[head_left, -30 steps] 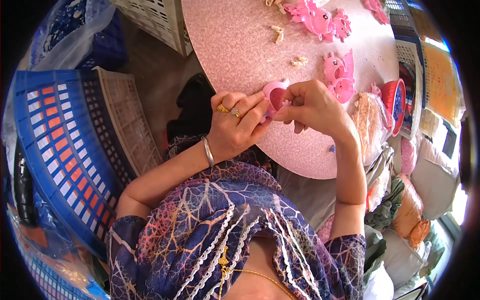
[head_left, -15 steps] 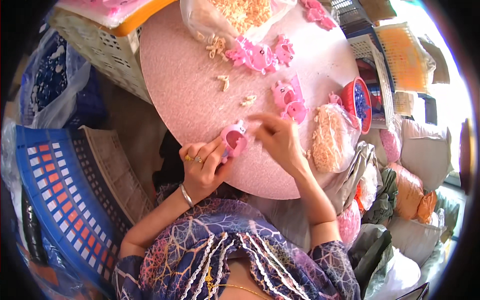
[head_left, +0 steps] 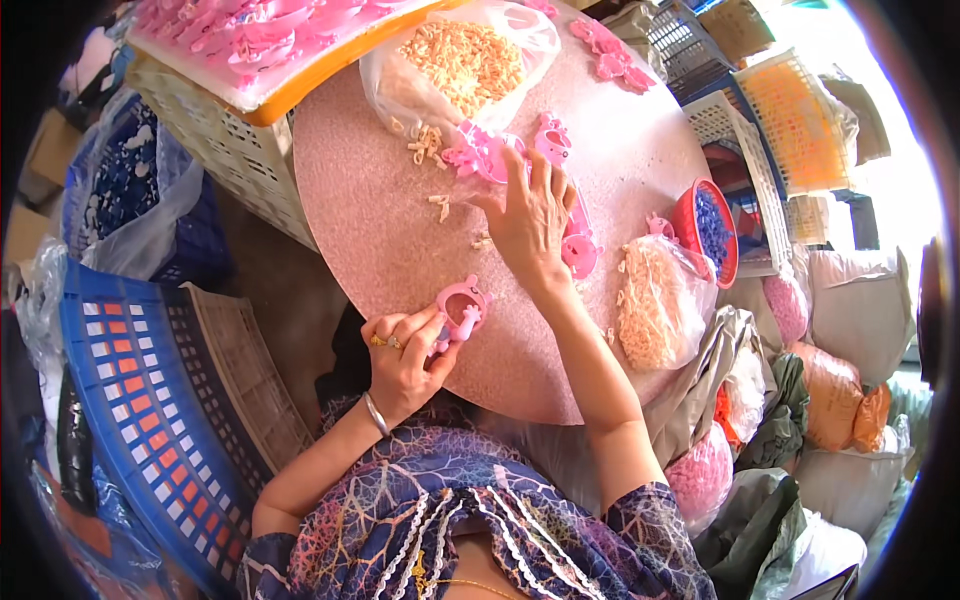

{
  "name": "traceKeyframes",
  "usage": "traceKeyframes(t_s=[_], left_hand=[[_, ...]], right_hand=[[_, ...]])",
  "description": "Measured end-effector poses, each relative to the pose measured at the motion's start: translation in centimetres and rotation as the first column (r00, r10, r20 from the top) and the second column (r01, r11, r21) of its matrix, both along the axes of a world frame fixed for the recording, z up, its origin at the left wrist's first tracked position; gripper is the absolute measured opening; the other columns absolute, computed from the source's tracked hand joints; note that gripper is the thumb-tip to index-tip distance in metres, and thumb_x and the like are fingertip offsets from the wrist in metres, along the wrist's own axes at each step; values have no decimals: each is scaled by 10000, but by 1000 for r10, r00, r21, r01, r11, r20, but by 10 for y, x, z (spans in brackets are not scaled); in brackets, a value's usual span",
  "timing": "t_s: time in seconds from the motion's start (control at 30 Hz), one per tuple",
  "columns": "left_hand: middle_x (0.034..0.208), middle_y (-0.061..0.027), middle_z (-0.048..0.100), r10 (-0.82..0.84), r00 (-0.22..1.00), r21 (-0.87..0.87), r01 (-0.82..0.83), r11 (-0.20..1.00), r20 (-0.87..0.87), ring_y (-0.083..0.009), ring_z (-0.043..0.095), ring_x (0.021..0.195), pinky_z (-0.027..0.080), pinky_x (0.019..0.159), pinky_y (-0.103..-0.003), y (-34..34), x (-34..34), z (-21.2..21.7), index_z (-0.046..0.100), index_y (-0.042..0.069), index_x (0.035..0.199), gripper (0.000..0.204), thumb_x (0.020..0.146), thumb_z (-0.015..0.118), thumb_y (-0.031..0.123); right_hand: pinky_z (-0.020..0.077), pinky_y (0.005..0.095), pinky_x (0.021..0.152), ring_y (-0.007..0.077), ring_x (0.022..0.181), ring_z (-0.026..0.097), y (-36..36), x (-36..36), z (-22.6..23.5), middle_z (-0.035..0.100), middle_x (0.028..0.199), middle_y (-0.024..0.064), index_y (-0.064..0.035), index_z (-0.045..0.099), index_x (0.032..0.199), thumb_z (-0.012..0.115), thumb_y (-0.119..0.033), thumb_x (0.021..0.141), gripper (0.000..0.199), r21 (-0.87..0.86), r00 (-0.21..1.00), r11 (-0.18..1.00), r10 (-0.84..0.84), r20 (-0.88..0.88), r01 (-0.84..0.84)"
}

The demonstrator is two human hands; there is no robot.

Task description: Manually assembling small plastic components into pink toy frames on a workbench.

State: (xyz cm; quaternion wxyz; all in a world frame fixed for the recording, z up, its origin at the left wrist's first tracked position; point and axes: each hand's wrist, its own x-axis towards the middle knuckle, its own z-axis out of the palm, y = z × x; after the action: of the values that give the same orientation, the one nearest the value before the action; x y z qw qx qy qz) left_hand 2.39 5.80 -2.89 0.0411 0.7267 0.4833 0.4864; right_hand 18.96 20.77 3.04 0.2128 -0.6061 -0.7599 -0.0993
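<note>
My left hand (head_left: pixel 405 355) is closed around a pink plastic animal-shaped toy part (head_left: pixel 444 297) with a round opening, near the front edge of the round table. My right hand (head_left: pixel 530 225) reaches across the tabletop, palm down, fingers stretched out and apart. Its fingertips are over or beside a cluster of pink toy parts (head_left: pixel 482 152); whether they touch cannot be told. Another pink part (head_left: pixel 552 138) lies just beyond them. Further pink parts (head_left: pixel 580 255) rest right of my right wrist, partly hidden by the hand. Small cream plastic pieces (head_left: pixel 440 206) lie loose left of it.
An open plastic bag of cream pieces (head_left: pixel 465 65) stands at the back of the pink table (head_left: pixel 370 200). At right are another bag of cream pieces (head_left: pixel 655 310) and a red bowl (head_left: pixel 688 225) of blue bits. Crates (head_left: pixel 160 420) flank the left; sacks (head_left: pixel 855 300) crowd the right.
My right hand has moved forward from beside the held toy part to the cluster of pink parts, its fingers spreading. My left hand keeps hold of its part. The view has shifted slightly.
</note>
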Motion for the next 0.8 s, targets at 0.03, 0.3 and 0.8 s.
traceKeyframes(t_s=[0.03,0.3,0.8], left_hand=[[1079,-26,687,1,1000,3,-1,1000,-5,-177,597,891,376,882,-357,0,0,0,646,73,1062,430,697,856,163],[1104,-39,672,-5,1000,-4,5,1000,8,-195,588,929,374,903,-375,2,-1,-2,640,70,1054,452,672,870,145],[1099,-32,675,-12,999,-39,14,999,41,-215,593,917,370,891,-391,-5,1,-1,626,93,1114,515,660,862,150]], right_hand=[[361,460,972,271,1132,523,8,3,-4,609,1191,63,-144,599,1202,781,-284,781,480,99,1000,995,7,30,-10],[273,487,997,259,1055,537,20,25,-2,632,1109,115,-162,534,1300,626,-117,875,437,85,972,969,-234,26,231],[426,398,906,259,1001,612,-15,8,-2,703,1000,56,-76,646,956,726,-109,848,139,25,887,964,254,-385,-265]])
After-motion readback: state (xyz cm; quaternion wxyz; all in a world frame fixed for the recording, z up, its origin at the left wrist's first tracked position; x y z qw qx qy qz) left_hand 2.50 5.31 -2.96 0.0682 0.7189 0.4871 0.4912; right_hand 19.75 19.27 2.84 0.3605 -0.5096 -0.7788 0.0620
